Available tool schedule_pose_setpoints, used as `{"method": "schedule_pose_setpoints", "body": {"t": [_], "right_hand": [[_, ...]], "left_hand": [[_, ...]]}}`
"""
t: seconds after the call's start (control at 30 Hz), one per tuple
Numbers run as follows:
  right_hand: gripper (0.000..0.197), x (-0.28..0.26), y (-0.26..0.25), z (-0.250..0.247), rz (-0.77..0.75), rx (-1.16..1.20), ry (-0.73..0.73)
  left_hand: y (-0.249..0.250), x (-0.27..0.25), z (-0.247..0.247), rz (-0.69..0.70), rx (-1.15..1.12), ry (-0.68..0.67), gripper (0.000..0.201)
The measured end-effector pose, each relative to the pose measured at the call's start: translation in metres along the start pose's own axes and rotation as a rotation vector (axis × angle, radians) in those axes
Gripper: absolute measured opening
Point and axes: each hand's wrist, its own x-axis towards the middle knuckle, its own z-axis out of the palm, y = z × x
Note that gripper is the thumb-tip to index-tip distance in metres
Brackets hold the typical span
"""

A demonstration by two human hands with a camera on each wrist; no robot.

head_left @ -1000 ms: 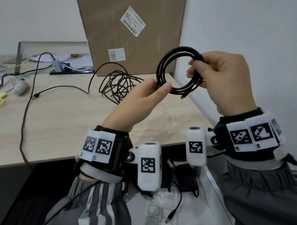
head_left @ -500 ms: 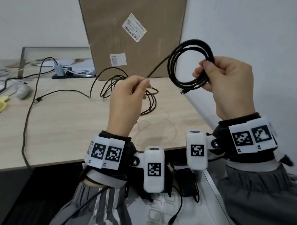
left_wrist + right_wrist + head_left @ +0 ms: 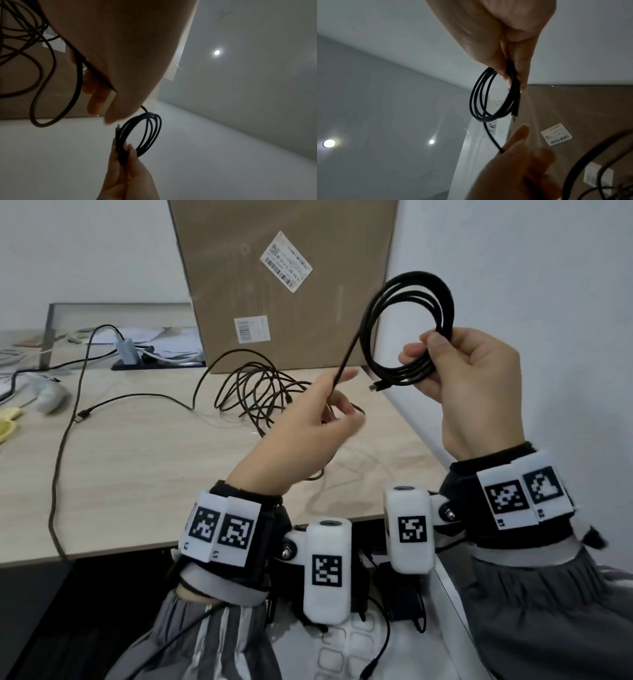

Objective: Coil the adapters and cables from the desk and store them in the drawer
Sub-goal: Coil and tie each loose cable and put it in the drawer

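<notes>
The right hand (image 3: pixel 479 381) is clamped on the bottom of a black cable coil (image 3: pixel 407 326), held upright above the bench (image 3: pixel 137 467) corner beside the cardboard box (image 3: pixel 284 282), probably so the finished loops stay stacked and cannot spring open. The left hand (image 3: pixel 308 433) pinches the loose tail (image 3: pixel 346 361) just left of the coil (likely to keep it taut for the next loop). More tangled cable (image 3: pixel 253 395) lies before the box; the drawer (image 3: pixel 442 577) waits below.
</notes>
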Motion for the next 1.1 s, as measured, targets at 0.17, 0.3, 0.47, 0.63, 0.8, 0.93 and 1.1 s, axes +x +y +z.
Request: {"method": "schedule_pose_setpoints", "body": {"t": [0.17, 0.3, 0.47, 0.63, 0.8, 0.93, 1.1], "right_hand": [[0.014, -0.007, 0.003, 0.011, 0.076, 0.141, -0.043], [0.014, -0.013, 0.007, 0.018, 0.091, 0.099, -0.101], [0.01, -0.016, 0.01, 0.018, 0.125, -0.169, -0.233], [0.017, -0.019, 0.008, 0.016, 0.204, -0.36, -0.452], [0.02, -0.015, 0.003, 0.01, 0.225, -0.424, -0.564], [0.022, -0.006, 0.002, -0.006, 0.075, -0.505, -0.567], [0.029, 0.0, 0.003, -0.017, -0.129, -0.676, -0.759]], "left_hand": [[-0.003, 0.0, 0.007, -0.014, 0.083, -0.007, 0.05], [0.001, 0.0, 0.009, 0.02, -0.044, 0.045, 0.037], [-0.003, 0.002, 0.005, 0.009, -0.16, 0.156, 0.023], [-0.004, 0.002, -0.001, 0.074, -0.313, 0.246, 0.027], [-0.005, 0.005, -0.002, 0.168, -0.518, 0.213, 0.017], [-0.008, 0.003, -0.008, 0.135, -0.294, 0.196, 0.016], [-0.009, -0.001, -0.014, 0.11, -0.143, -0.009, 0.019]]}}
